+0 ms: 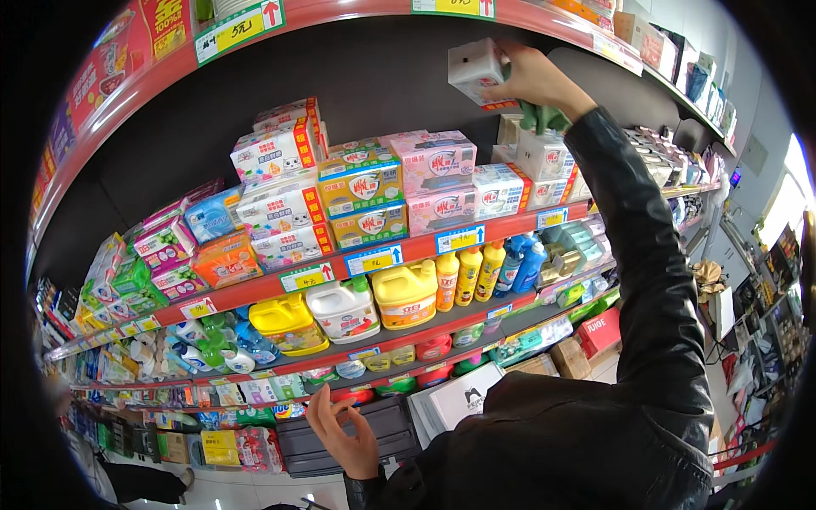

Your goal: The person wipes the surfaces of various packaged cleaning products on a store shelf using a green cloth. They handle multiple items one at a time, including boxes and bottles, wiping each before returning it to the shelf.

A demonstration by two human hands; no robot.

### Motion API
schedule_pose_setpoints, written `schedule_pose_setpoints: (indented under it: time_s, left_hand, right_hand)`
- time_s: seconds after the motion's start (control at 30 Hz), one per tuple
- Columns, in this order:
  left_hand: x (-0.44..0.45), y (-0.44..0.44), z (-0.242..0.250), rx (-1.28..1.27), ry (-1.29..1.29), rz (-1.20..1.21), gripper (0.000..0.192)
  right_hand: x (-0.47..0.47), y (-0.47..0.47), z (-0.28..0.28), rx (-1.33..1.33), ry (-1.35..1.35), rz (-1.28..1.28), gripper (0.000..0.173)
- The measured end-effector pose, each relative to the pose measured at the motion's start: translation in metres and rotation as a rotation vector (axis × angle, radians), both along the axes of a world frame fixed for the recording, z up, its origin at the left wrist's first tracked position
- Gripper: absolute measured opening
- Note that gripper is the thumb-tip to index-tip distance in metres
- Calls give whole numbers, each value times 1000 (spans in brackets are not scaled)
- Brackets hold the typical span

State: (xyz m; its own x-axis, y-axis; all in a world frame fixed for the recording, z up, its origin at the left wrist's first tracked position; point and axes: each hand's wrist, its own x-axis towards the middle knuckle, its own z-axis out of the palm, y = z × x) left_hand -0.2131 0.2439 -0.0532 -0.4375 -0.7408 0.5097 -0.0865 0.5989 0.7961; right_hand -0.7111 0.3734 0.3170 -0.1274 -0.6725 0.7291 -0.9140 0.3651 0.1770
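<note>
Raised at the upper right, my right hand [532, 80] grips a white pack of boxed soap [475, 67] and a green cloth [542, 118]. Below it on the shelf are white soap packs [543, 156], with a white and red pack [500, 191] to their left. Pink soap packs [433, 159] and yellow-green ones [360, 185] stand stacked farther left. My left hand [344, 430] is low in front of the lower shelves, its fingers curled and apart, with nothing plainly visible in them.
A red shelf edge [421, 245] with price tags runs across. Beneath it stand yellow jugs [405, 293] and detergent bottles [470, 274]. An upper shelf edge [357, 13] arches overhead. A dark plastic crate [350, 440] and cartons [570, 358] lie low down. Another person's legs [143, 482] show at lower left.
</note>
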Motion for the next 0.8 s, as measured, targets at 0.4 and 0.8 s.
schedule_pose_setpoints:
  time_s: [0.4,0.8]
  left_hand:
    - [-42,11,65,-1,-79,-712,88]
    - [-59,32,56,372,35,-866,102]
  right_hand:
    - [223,72,-146,220,-826,465,81]
    - [274,74,-258,244,-1408,599,91]
